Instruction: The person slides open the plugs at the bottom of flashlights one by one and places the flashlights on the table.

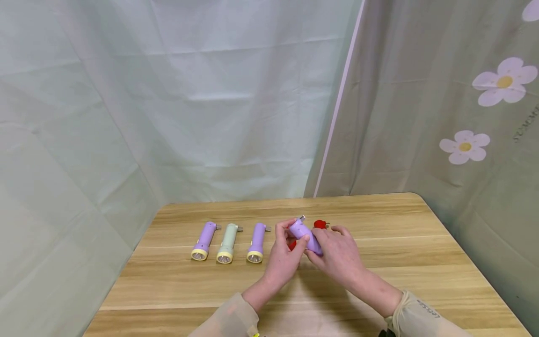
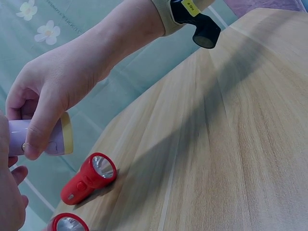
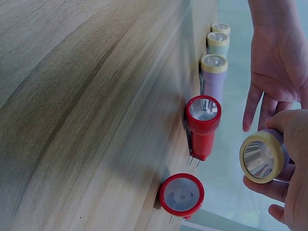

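Between my two hands is a purple flashlight (image 1: pixel 300 230), tilted, its metal plug prongs sticking out at the tail. With thumb and fingers my left hand (image 1: pixel 283 257) holds it near the tail end. My right hand (image 1: pixel 340 255) grips it close to the head, fingers wrapped around the body. The right wrist view shows its pale yellow rim (image 3: pixel 246 156) and reflector facing the camera. Below the hands, partly hidden in the head view, lie two red flashlights: one red flashlight (image 3: pixel 202 134) and another red flashlight (image 3: pixel 166 192), both with prongs showing.
To the left on the wooden table (image 1: pixel 189 290) lie a purple flashlight (image 1: pixel 206 236), a pale green flashlight (image 1: pixel 229 238) and another purple flashlight (image 1: pixel 258 238) in a row. A hanging curtain (image 1: pixel 236 117) stands behind the table.
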Motion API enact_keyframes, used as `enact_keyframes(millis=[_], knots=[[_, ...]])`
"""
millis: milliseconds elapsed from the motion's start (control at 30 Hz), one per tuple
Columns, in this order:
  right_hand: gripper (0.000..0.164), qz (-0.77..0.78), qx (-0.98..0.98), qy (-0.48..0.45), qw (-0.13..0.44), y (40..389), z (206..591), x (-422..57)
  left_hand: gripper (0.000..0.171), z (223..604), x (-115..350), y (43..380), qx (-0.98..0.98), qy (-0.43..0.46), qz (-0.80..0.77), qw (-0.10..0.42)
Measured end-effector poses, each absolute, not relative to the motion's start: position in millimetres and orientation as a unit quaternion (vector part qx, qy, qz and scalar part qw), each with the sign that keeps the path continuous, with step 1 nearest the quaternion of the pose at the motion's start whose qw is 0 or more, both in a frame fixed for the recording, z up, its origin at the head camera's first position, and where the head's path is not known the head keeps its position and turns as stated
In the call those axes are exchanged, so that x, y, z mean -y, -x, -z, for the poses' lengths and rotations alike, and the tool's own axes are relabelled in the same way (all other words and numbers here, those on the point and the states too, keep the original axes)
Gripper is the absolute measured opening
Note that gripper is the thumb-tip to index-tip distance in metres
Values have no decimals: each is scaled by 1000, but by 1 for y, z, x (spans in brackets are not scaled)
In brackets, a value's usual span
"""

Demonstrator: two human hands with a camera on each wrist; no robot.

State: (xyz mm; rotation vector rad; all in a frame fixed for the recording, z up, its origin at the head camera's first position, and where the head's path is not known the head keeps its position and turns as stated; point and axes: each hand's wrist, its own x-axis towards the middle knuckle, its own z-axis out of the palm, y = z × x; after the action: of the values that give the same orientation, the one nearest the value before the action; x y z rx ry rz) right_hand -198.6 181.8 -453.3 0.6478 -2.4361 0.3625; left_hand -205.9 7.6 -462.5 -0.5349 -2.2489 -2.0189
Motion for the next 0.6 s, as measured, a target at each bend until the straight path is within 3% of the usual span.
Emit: enact_keyframes(millis=[600], knots=[[32, -137, 913, -244, 297, 198, 454, -182, 51, 463, -8, 206, 739, 171, 651, 38]])
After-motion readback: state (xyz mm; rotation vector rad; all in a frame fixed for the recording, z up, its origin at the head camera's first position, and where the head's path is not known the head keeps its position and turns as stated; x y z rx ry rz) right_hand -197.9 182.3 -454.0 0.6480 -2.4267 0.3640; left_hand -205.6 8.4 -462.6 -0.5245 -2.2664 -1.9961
